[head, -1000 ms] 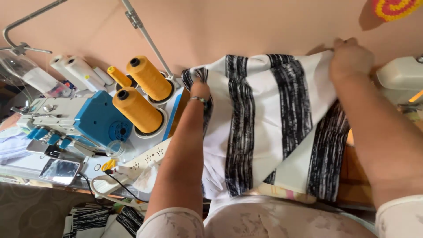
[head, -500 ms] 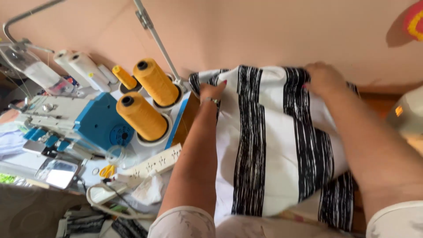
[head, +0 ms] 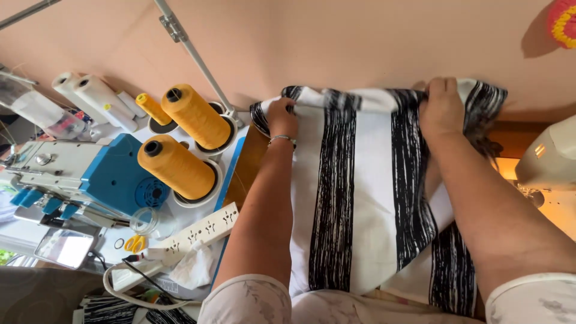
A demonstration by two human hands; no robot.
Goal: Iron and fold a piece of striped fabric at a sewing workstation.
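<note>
Both hands are clamped on the far edge of the striped cloth: left hand nearer the yellow thread cones, right hand opposite; stripes run toward the body.

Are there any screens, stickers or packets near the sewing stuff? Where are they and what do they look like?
Phone: lying flat at the lower left, below the blue machine; a rectangle with a pale, shiny screen.
Clear packet: far left, by the white thread cones; see-through with colourful bits inside.
No stickers or signs I can make out.
</note>
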